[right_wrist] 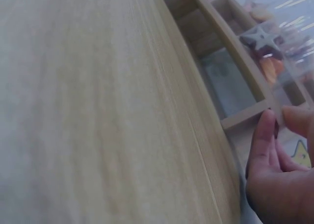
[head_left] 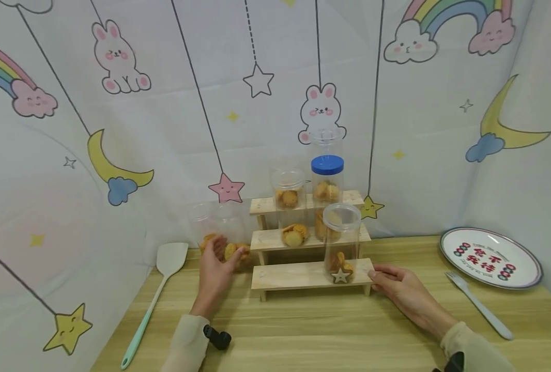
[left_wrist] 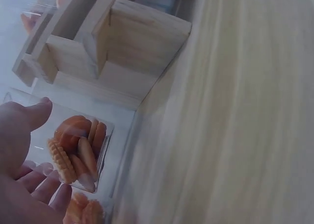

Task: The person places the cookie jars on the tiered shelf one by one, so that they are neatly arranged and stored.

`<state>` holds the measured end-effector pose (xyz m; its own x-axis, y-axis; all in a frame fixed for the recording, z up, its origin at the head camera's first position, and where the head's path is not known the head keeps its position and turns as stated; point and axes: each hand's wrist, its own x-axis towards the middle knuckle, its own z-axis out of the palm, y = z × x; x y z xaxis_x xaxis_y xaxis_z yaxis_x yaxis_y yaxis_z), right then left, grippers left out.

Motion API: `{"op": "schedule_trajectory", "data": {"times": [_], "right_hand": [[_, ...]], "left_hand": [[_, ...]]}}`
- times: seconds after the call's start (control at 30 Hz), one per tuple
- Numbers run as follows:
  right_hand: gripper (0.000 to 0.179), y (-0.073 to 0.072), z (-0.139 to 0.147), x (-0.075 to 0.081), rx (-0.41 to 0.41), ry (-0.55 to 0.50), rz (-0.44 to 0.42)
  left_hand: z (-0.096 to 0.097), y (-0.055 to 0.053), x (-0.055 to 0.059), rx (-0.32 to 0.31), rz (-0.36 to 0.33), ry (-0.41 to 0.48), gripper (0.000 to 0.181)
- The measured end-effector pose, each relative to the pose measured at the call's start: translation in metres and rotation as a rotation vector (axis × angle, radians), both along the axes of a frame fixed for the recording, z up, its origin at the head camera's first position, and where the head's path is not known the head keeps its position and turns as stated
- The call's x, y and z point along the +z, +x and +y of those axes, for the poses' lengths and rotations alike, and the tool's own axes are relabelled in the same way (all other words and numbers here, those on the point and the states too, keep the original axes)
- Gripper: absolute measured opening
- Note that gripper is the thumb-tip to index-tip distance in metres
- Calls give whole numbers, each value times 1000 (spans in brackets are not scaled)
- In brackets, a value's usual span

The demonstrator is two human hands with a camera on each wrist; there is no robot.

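In the head view my left hand (head_left: 215, 274) reaches to two clear jars at the left of a wooden stand. Its thumb and fingers are spread beside the nearer jar (left_wrist: 78, 145), which holds biscuits (left_wrist: 81, 148); contact with the jar cannot be told. My right hand (head_left: 403, 294) pinches the right end of the lowest shelf (head_left: 287, 276) of the three-step stand, thumb above and fingers below. On that shelf stands a tall clear jar (head_left: 342, 232) with biscuits and a star (head_left: 340, 276) at its base.
Clear jars (head_left: 294, 222) of biscuits stand on the upper steps, one with a blue lid (head_left: 327, 165). A spatula (head_left: 152, 305) lies at left. A fork (head_left: 480, 305) and a white plate (head_left: 491, 258) are at right. A patterned cloth (head_left: 178, 67) hangs behind.
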<state>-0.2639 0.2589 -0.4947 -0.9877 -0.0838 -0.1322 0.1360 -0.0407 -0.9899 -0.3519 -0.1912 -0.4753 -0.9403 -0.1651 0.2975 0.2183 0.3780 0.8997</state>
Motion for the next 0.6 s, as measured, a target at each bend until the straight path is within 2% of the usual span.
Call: {"op": "schedule_trajectory", "data": {"times": [0.17,0.3,0.47,0.6], "right_hand": [[69,-1,-2,1,3,5,7],[70,-1,-2,1,-2,9,0],[71,-1,-1,-1,4,11,0],[71,-2,0,-1,4,7,-6]], "left_hand": [[-12,6,10,39,62,-37,72],[-17,10,20,64,150,-55,72],[-17,16,37,62,274,-40,70],[-13,23,51,36,341,1,68]]}}
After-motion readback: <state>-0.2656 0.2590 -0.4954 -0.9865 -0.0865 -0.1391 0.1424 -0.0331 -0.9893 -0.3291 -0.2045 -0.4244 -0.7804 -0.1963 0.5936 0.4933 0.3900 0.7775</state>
